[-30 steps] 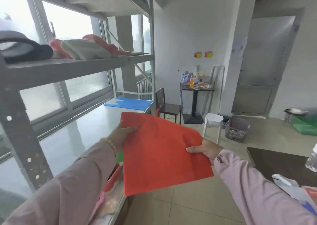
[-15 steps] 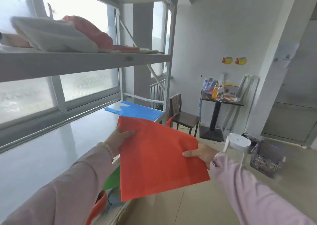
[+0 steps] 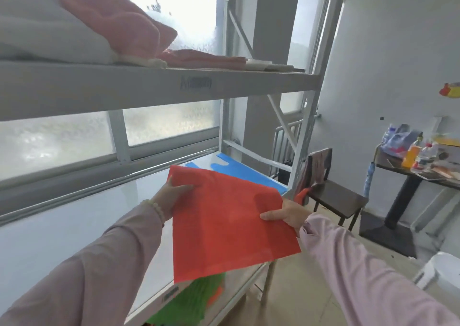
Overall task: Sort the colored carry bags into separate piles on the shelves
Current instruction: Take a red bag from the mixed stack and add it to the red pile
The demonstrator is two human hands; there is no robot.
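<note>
Fingers [image 3: 183, 188] on your left hand [image 3: 171, 197] and right hand [image 3: 286, 213] pinch the red carry bag [image 3: 229, 223] by opposite edges. That spreads it flat over the middle shelf [image 3: 74, 226], just short of the blue bag [image 3: 245, 172], probably to start a separate red pile.

Flat orange-red non-woven carry bag [image 3: 229, 221] is hanging in the air, tilted, over the front edge of the glossy white middle shelf [image 3: 74, 226]. Left hand [image 3: 174, 196] is pinching its top-left corner and right hand [image 3: 283, 213] is gripping its right edge. Flat blue carry bag [image 3: 249, 172] is lying spread out at the far end of that shelf, handles pointing toward the window. Green carry bag [image 3: 194, 298] is showing below the shelf's front edge, partly hidden by the orange-red one.
</note>
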